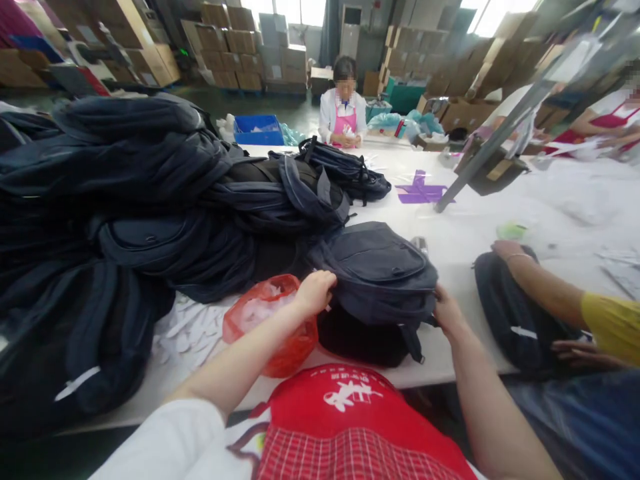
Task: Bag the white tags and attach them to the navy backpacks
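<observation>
A dark navy backpack (377, 267) lies on the white table in front of me, its front pocket facing up. My left hand (316, 292) is closed on its left edge, the fingers pinching the fabric. At the opposite side my right hand (449, 312) grips the backpack's right edge, with its fingertips partly hidden behind the cloth. A black panel (363, 339) and a hanging strap show beneath the backpack, towards me. Just below my left forearm stands a red plastic bag (280, 313) with pale pieces inside.
Stacked navy backpacks (135, 160) fill the left side. White tags (187, 333) lie scattered near them. A slanted metal pole (493, 140) rises at the right. Beside me, a co-worker's arm (550, 280) rests on another backpack (515, 320). Another person sits across the table (500, 220).
</observation>
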A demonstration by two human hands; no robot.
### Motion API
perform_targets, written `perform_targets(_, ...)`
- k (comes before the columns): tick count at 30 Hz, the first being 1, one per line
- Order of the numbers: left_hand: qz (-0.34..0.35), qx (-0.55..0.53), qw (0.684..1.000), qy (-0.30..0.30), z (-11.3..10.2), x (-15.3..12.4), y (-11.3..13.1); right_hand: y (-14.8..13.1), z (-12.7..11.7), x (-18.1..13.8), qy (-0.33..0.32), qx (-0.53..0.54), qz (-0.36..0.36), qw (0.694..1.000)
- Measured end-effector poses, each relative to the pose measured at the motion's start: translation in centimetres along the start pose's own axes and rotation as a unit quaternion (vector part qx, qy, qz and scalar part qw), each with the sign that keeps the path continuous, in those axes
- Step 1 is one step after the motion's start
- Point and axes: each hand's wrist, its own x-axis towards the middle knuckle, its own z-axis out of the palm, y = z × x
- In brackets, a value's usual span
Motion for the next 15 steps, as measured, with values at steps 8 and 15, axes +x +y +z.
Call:
perform_targets(8, -0.019, 0.000, 0.990, -0.141, 7.8, -2.0, 2.0, 9.4, 2.6, -5.3, -0.043, 0.032, 0.127, 0.990)
perform_targets(15, 0.097, -0.021, 0.990, -0.102, 9.0, 0.8, 9.1, 9.5, 2.8, -6.0, -0.034, 0.081, 0.125, 0.988)
